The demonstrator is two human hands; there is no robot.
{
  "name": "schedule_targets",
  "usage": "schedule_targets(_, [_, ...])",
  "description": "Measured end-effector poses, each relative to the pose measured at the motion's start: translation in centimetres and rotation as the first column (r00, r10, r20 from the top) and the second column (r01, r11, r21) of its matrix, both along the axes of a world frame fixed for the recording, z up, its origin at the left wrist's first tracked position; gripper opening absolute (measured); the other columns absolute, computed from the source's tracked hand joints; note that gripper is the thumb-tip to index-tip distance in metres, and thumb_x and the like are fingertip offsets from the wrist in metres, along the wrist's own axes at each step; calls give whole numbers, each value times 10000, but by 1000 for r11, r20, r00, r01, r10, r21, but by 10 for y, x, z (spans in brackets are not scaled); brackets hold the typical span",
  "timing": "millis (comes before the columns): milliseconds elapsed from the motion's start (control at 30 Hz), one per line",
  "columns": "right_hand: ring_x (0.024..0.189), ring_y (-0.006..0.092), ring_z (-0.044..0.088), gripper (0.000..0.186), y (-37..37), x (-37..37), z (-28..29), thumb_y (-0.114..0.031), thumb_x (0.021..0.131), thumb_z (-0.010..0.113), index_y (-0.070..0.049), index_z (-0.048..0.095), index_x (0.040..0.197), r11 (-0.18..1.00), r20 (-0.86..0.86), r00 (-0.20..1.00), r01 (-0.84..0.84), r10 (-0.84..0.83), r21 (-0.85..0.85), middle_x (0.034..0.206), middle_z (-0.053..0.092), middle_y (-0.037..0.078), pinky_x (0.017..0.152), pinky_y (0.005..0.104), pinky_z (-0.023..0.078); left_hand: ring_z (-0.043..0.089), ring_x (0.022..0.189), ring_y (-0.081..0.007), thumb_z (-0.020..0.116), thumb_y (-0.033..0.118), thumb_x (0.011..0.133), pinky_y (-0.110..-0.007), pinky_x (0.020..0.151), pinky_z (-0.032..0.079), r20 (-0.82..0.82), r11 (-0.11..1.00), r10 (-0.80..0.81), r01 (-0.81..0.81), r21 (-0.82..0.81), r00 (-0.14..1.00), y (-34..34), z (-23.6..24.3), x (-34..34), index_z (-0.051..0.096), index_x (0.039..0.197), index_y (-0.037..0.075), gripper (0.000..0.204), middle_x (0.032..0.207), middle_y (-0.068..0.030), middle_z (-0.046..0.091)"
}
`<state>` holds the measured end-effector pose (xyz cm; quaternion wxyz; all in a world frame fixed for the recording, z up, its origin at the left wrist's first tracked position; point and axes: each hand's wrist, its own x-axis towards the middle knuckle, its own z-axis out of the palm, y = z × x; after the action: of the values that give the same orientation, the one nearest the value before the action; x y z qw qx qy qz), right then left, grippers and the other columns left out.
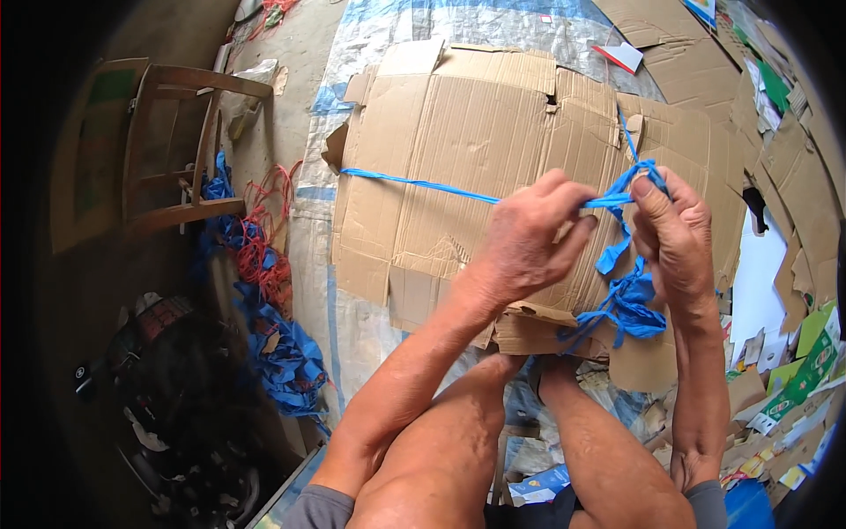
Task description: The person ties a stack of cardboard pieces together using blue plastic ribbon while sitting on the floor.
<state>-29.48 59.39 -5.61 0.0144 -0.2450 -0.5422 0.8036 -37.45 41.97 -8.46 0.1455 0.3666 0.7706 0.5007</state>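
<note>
A stack of flattened brown cardboard (476, 132) lies in front of my legs. A blue strap (414, 182) runs across it from the left edge to my hands. My left hand (539, 234) is closed around the strap over the right part of the cardboard. Pinched in my right hand (674, 220) is a bunched loop of the same strap, between thumb and fingers. Another stretch of blue strap goes from that hand up to the cardboard's far right edge. Below the hands, a crumpled bundle of loose blue strap (636, 304) rests on the cardboard's near right part.
On the left stand a wooden chair (203, 212) and a dark machine-like heap (185, 397). Tangled red cord (267, 256) and blue strapping (286, 366) lie beside them. Cardboard scraps (793, 203) pile up on the right. A pale tarp (352, 331) covers the floor.
</note>
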Motion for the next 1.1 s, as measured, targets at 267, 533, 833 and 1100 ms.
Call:
schedule_targets(267, [444, -21, 266, 189, 1, -15, 0, -230, 1006, 612, -50, 636, 955, 998, -13, 998, 53, -54, -39, 567, 363, -126, 394, 206, 181, 488, 627, -101, 600, 127, 993, -277, 568, 394, 108, 962, 272, -271, -19, 956, -38, -10, -8, 685, 918, 6, 166, 686, -20, 552])
schedule_targets(533, [445, -3, 272, 363, 6, -44, 23, -350, 1040, 533, -40, 637, 881, 996, -144, 989, 52, -42, 70, 548, 362, -102, 404, 198, 220, 348, 610, -28, 565, 215, 1027, -218, 543, 281, 324, 956, 292, -265, -125, 900, -26, 4, -25, 677, 876, 12, 276, 655, 71, 426])
schedule_targets(833, [654, 274, 596, 507, -82, -98, -7, -389, 1027, 490, 15, 702, 805, 621, -139, 893, -178, 428, 763, 698, 642, 153, 650, 401, 477, 622, 884, -227, 629, 192, 965, -376, 753, 511, 68, 980, 180, -173, -100, 981, -40, -29, -24, 601, 1170, 4, 279, 959, -114, 652])
schedule_targets(1100, [762, 384, 640, 558, -90, -113, -3, -401, 989, 463, 48, 703, 761, 136, 316, 615, -575, 722, 807, 748, 663, 241, 797, 506, 450, 513, 1218, -265, 685, 193, 932, -392, 1048, 411, 408, 971, 232, -189, -145, 883, -71, -54, -8, 460, 1376, 1, 534, 1326, -174, 540])
